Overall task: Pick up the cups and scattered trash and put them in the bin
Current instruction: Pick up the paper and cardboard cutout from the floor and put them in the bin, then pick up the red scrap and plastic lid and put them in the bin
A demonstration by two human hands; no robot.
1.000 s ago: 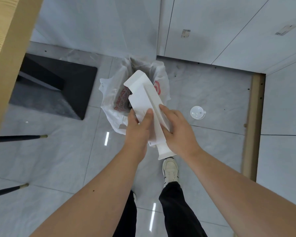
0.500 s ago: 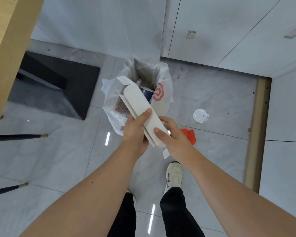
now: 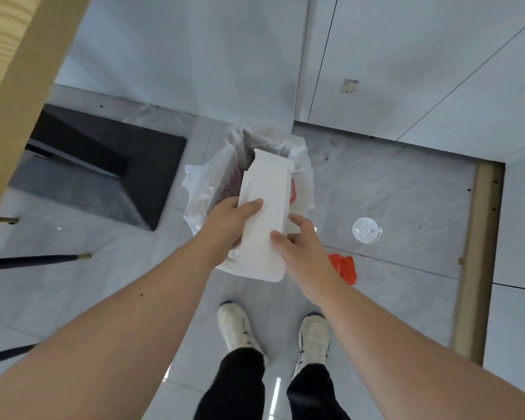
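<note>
A flattened white cardboard box point(image 3: 265, 207) is held lengthwise over the bin point(image 3: 199, 189), which is lined with a white plastic bag with a red logo. My left hand point(image 3: 231, 221) grips the box's left edge, thumb on top. My right hand point(image 3: 300, 250) holds its lower right edge with thumb and fingers. The box's far end points into the bin's mouth and hides most of the contents; something reddish shows inside. On the floor to the right lie a clear plastic cup lid point(image 3: 365, 230) and a crumpled orange-red wrapper point(image 3: 344, 268).
A black table base point(image 3: 103, 174) stands left of the bin, under a wooden tabletop edge point(image 3: 15, 86). Thin dark chair legs point(image 3: 37, 262) reach in from the left. White cabinet fronts point(image 3: 406, 65) rise behind the bin. A wooden floor strip point(image 3: 476, 253) runs along the right. My shoes point(image 3: 273, 328) are below.
The box has been turned from a slanted, edge-on hold to lie flat and lengthwise over the bin. Both hands shifted their grip on it; the view moved back, showing both shoes.
</note>
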